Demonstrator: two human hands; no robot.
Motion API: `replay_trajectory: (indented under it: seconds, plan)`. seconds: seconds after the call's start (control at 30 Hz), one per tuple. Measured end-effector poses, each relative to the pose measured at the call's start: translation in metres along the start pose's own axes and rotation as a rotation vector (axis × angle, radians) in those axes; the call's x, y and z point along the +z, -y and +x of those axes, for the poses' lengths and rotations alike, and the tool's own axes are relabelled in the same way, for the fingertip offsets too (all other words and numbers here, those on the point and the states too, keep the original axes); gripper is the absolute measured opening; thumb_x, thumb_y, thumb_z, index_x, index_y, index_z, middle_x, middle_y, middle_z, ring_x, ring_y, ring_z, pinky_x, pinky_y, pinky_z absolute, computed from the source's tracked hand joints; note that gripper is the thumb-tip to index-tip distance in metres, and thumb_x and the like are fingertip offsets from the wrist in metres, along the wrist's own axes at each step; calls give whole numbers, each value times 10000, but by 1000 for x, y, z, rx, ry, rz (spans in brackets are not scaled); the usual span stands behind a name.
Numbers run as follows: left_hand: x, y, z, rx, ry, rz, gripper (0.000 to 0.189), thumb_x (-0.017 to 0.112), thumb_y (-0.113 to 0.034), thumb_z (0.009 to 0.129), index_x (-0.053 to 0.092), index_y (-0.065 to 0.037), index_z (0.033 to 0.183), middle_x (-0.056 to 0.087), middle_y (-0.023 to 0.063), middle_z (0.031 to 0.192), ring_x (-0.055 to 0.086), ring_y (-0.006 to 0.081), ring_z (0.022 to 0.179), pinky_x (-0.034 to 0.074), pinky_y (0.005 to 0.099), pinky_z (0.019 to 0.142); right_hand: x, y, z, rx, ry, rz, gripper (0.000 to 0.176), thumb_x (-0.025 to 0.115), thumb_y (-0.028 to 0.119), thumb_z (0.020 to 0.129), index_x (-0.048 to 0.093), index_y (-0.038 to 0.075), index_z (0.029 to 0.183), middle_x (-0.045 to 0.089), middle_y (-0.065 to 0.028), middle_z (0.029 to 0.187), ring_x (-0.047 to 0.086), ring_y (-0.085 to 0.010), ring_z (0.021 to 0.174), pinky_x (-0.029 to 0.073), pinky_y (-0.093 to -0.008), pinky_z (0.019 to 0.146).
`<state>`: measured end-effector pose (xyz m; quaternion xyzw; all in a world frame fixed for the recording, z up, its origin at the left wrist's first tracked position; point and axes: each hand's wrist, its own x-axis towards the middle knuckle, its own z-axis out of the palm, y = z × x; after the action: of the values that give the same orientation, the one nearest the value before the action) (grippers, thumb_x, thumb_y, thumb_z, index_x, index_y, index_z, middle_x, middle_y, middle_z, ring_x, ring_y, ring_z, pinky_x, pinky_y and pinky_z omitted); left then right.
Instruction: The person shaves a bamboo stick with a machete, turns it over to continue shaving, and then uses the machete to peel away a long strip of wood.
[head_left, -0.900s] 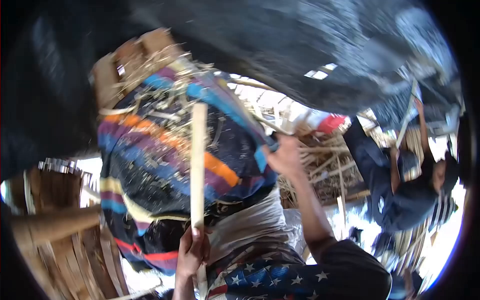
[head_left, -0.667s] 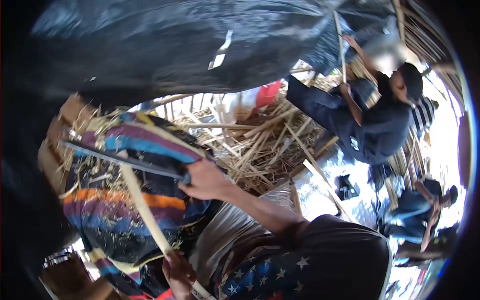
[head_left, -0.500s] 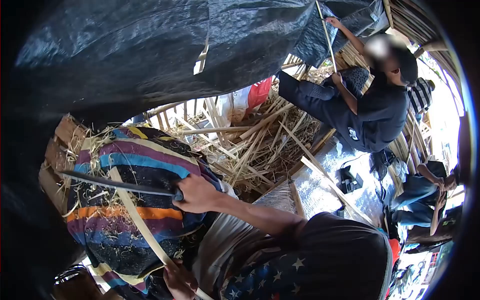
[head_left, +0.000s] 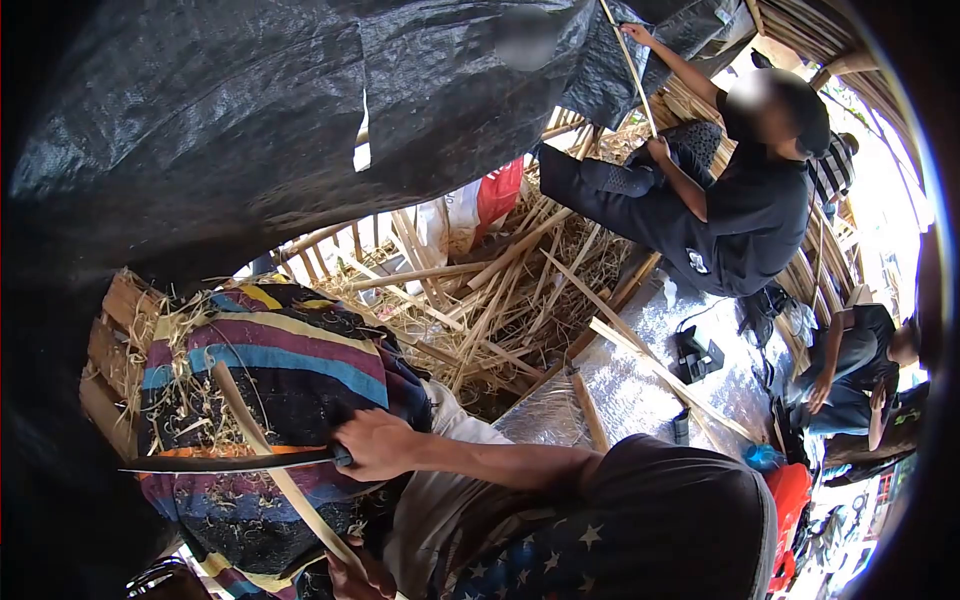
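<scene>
My right hand (head_left: 375,444) is closed round the dark handle of a long knife (head_left: 235,462), whose blade points left and crosses a pale wooden strip (head_left: 285,480). Near the bottom edge my left hand (head_left: 358,575) grips the lower part of that strip. The strip slants up and left over a striped cloth (head_left: 310,357) spread across my lap area. Thin curled shavings (head_left: 205,400) lie on the cloth. Whether the blade touches the strip cannot be made out for certain.
A dark tarp (head_left: 260,120) hangs above. Split strips and shavings (head_left: 510,300) pile up ahead. A seated person (head_left: 750,220) in dark clothes holds a long strip at upper right. Another person (head_left: 850,350) sits at far right. A silvery sheet (head_left: 640,385) carries a black device (head_left: 697,355).
The knife and my right hand have moved down along the strip, and the blade is now nearly level. The view has shifted slightly.
</scene>
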<state>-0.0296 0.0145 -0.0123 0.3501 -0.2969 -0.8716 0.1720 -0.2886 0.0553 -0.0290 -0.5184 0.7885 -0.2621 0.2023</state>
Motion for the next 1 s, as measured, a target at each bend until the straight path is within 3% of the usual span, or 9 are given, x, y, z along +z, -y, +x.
replay_trajectory:
  seconds: [0.2,0.4,0.47,0.7,0.77,0.8,0.87,0.9,1.0]
  plan:
    - [-9,3,-1,4,9,-57,420,392,-404,1044,572,-63,1211,424,35,579,327,139,378,294,270,326,9,-2,0,-38,-11,-14,302,639,339,817,600,42,856,629,-135,881,626,-358,879,524,-471,759]
    - [-26,10,9,-84,-298,-275,460,378,-398,1053,546,-56,1310,442,72,598,389,169,439,366,276,376,18,-5,-3,-94,-50,-39,303,645,346,819,595,50,863,615,-128,897,611,-345,864,518,-471,739]
    - [-27,9,9,-87,-113,-305,489,375,-393,1056,530,-10,1317,496,92,641,433,191,485,416,297,417,16,-3,-4,-74,-28,-25,298,647,345,819,592,54,856,617,-127,893,614,-346,862,517,-471,740]
    - [-35,0,21,-12,-8,-108,557,408,-408,1042,509,81,1287,640,177,829,616,243,669,522,306,546,22,2,1,-97,-39,-57,288,651,336,820,585,58,855,616,-126,873,619,-347,865,512,-478,741]
    - [-51,0,32,-11,139,-89,584,457,-443,1016,509,63,1303,644,176,840,648,285,705,596,413,730,18,5,3,-35,51,-64,293,653,342,822,585,60,859,626,-129,886,620,-351,872,512,-474,748]
    - [-46,2,37,-8,136,-95,584,457,-443,1016,509,63,1303,644,176,840,648,285,705,596,413,730,18,4,2,-38,56,-67,293,653,342,822,585,60,859,626,-129,886,620,-351,872,512,-474,748]
    - [-32,-1,48,60,-25,-31,596,385,-533,1025,545,29,1140,550,73,615,556,191,464,508,308,429,25,3,-1,-85,-37,-82,317,650,364,833,599,57,886,639,-132,916,621,-355,892,514,-468,761]
    - [-32,-7,50,49,67,-34,634,394,-561,1013,534,45,1136,581,100,660,619,220,572,562,340,539,26,4,0,-46,5,-62,350,652,388,843,612,50,923,641,-138,942,618,-357,907,510,-468,777]
    - [-36,-9,59,116,166,108,575,419,-544,1014,543,8,1117,558,81,642,598,200,535,535,313,490,29,6,0,-51,-4,-56,370,659,395,846,620,44,953,643,-144,933,620,-357,920,507,-471,797]
